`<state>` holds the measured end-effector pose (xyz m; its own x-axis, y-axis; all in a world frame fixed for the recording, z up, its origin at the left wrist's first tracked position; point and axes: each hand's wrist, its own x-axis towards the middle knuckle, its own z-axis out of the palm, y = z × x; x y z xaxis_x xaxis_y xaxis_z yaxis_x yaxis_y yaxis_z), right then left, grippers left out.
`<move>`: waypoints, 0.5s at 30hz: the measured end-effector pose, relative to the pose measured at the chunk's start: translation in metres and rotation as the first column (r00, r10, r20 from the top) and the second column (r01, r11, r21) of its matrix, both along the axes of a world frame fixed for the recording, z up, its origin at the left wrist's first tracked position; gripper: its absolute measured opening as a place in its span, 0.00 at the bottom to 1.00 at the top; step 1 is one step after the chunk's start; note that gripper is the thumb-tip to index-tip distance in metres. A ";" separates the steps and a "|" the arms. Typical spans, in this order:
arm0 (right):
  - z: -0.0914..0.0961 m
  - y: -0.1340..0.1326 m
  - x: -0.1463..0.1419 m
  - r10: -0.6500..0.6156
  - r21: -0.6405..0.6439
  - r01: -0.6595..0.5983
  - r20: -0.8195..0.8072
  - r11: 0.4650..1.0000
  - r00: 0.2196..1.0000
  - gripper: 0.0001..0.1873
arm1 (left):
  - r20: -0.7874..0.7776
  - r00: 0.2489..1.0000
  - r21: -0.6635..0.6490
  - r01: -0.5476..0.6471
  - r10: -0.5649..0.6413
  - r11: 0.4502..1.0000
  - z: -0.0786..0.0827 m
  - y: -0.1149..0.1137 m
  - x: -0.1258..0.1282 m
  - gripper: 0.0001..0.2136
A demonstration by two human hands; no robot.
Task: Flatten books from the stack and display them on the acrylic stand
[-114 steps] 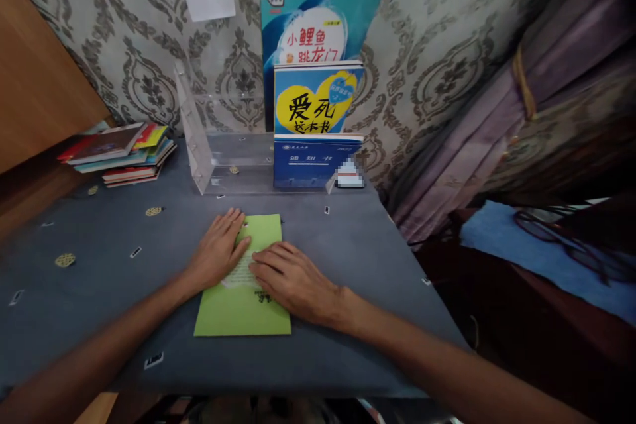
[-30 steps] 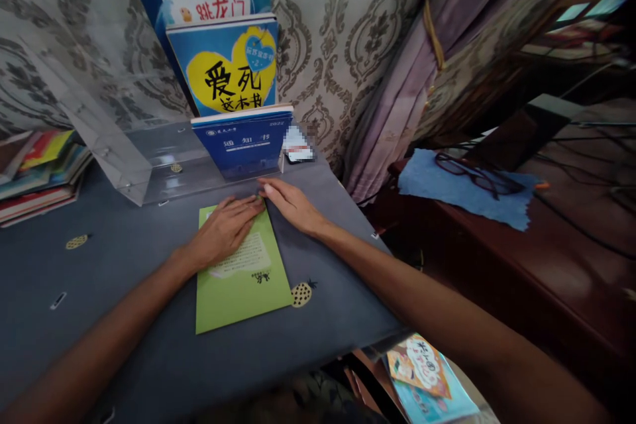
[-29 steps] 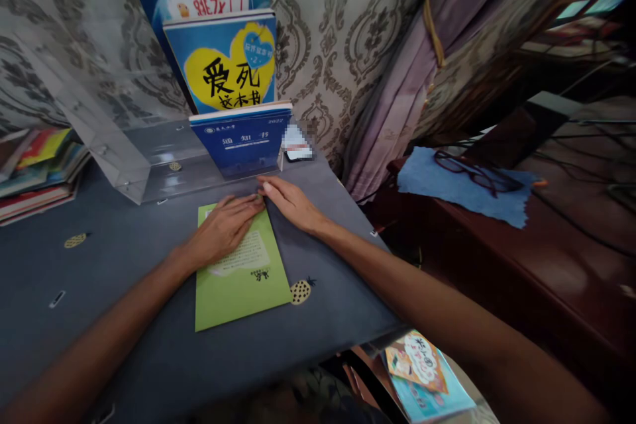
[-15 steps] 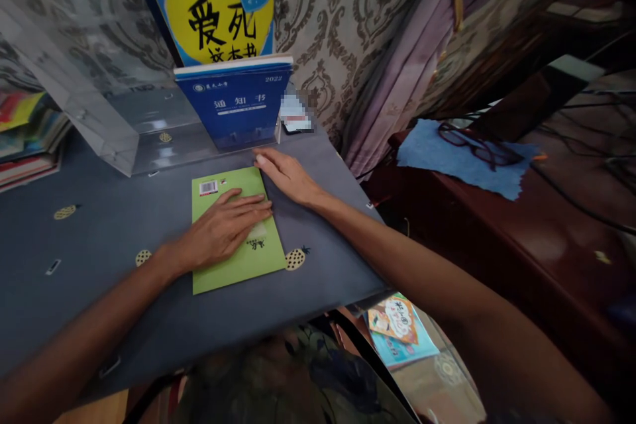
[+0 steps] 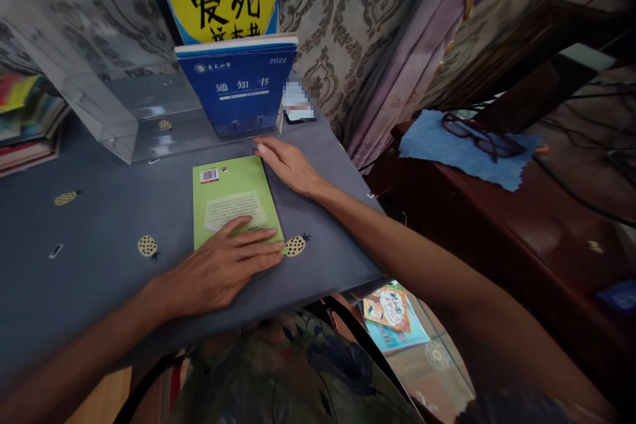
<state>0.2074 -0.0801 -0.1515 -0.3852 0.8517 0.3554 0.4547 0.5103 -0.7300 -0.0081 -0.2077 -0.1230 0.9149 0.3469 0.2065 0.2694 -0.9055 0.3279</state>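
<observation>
Lying partly under L hand (image 5: 223,271): grn bk (image 5: 236,193).

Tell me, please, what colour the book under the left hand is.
The book is light green (head view).

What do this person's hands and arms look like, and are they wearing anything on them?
The left hand and right hand are bare, with slim fingers. I see no gloves, rings or watch. No sleeve covers the left forearm or right forearm. A dark patch near the right upper arm may be a sleeve; it's too dim to tell.
</observation>
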 end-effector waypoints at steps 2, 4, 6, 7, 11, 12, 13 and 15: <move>0.001 -0.001 0.000 -0.007 0.007 0.007 0.019 1.000 1.000 0.31 | -0.001 1.000 0.012 -0.001 0.001 1.000 0.000 -0.002 -0.001 0.26; 0.001 -0.001 0.000 -0.013 0.011 0.013 0.037 1.000 0.999 0.31 | -0.005 1.000 0.022 -0.005 0.005 1.000 0.000 -0.004 -0.003 0.25; 0.001 -0.002 -0.001 -0.016 0.020 0.015 0.045 1.000 0.999 0.32 | -0.011 1.000 0.020 -0.014 0.014 1.000 0.000 -0.006 -0.007 0.24; 0.001 -0.002 -0.001 -0.016 0.025 0.015 0.047 1.000 0.999 0.31 | -0.016 1.000 0.015 -0.022 0.023 1.000 0.000 -0.008 -0.010 0.23; 0.001 -0.003 -0.001 -0.016 0.038 0.013 0.062 0.999 0.998 0.28 | -0.023 0.997 -0.002 -0.073 0.073 0.997 0.003 -0.018 -0.025 0.22; 0.001 -0.003 -0.001 -0.018 0.040 0.015 0.070 0.999 0.997 0.27 | -0.019 0.996 -0.007 -0.086 0.086 0.996 0.004 -0.021 -0.029 0.22; 0.001 -0.003 -0.001 -0.020 0.045 0.016 0.081 0.999 0.997 0.26 | -0.014 0.995 -0.014 -0.099 0.099 0.995 0.005 -0.024 -0.034 0.22; 0.000 -0.004 -0.002 -0.018 0.070 0.010 0.115 0.998 0.993 0.25 | 0.000 0.992 -0.034 -0.124 0.124 0.992 0.006 -0.027 -0.044 0.22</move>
<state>0.2056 -0.0840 -0.1511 -0.4152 0.8322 0.3676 0.5411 0.5507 -0.6355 -0.0523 -0.2346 -0.1170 0.8640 0.4643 0.1947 0.3779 -0.8536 0.3586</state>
